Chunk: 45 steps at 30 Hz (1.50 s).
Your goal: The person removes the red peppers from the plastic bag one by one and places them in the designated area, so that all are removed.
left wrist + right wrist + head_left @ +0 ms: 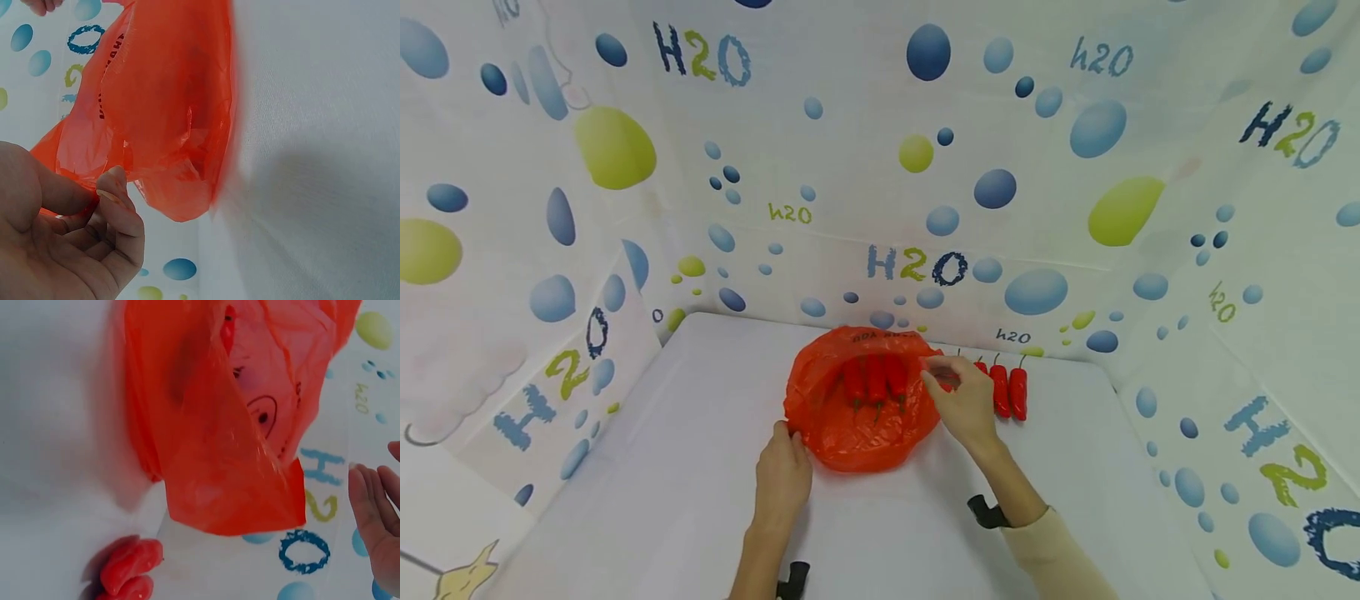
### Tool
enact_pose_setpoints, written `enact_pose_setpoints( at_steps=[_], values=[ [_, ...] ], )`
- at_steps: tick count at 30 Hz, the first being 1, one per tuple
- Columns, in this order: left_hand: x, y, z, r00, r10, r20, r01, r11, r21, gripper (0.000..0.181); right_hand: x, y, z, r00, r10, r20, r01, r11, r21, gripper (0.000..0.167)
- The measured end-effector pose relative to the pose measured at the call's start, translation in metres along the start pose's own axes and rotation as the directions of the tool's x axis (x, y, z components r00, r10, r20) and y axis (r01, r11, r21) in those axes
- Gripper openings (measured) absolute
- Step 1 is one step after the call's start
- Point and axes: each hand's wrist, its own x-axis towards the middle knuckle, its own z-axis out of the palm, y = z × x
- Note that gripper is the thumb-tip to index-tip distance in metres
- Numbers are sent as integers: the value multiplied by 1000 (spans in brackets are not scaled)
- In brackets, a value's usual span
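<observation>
An orange-red plastic bag (857,442) lies on the white table with its mouth facing me. Inside it are red chili peppers (876,379), stems pointing toward me. My left hand (784,475) pinches the bag's left edge between thumb and fingers; the left wrist view shows this grip (81,231) closely. At the bag's right rim is my right hand (962,400), thumb and fingers spread apart. In the right wrist view those fingers (375,500) look fairly straight and stand apart from the bag, holding nothing visible.
Right of the bag, more red chili peppers (1018,393) lie in a row, some partly hidden behind my right hand. A patterned sheet (850,167) with drops and "H2O" lettering rises behind and beside the table (647,467).
</observation>
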Motion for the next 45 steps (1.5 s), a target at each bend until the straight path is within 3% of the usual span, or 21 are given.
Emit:
enact_pose_setpoints(
  at_steps=[4, 9, 14, 20, 26, 35, 41, 45],
  values=[
    [0, 0, 1, 999, 23, -24, -23, 1000, 10, 11, 1, -4, 14, 991, 65, 117, -62, 998, -33, 26],
    [-1, 1, 1, 997, 51, -56, -50, 999, 16, 9, 0, 0, 32, 955, 145, 260, -99, 978, -184, 33],
    [-1, 1, 1, 997, 48, -56, -47, 999, 20, 10, 1, 9, 48, 924, 209, 319, -124, 956, -267, 38],
    [-1, -1, -2, 998, 42, -44, -41, 999, 11, 11, 1, 18, 60, 906, 240, 347, -157, 955, -251, 39],
    [-1, -3, -1, 998, 36, -45, -36, 999, 6, 11, 4, 30, 73, 913, 210, 351, -109, 952, -285, 38],
    [-1, -5, -1, 998, 32, -56, -31, 999, 10, 10, 0, 42, 78, 911, 267, 313, -163, 933, -321, 38],
    [-2, -5, -1, 998, 25, -54, -24, 1000, 13, 10, 2, 47, 85, 880, 384, 280, -282, 896, -342, 21],
    [-2, -4, -2, 999, 11, -35, -11, 1000, 13, 12, 5, 49, 88, 860, 440, 258, -333, 868, -370, 23]
  ],
)
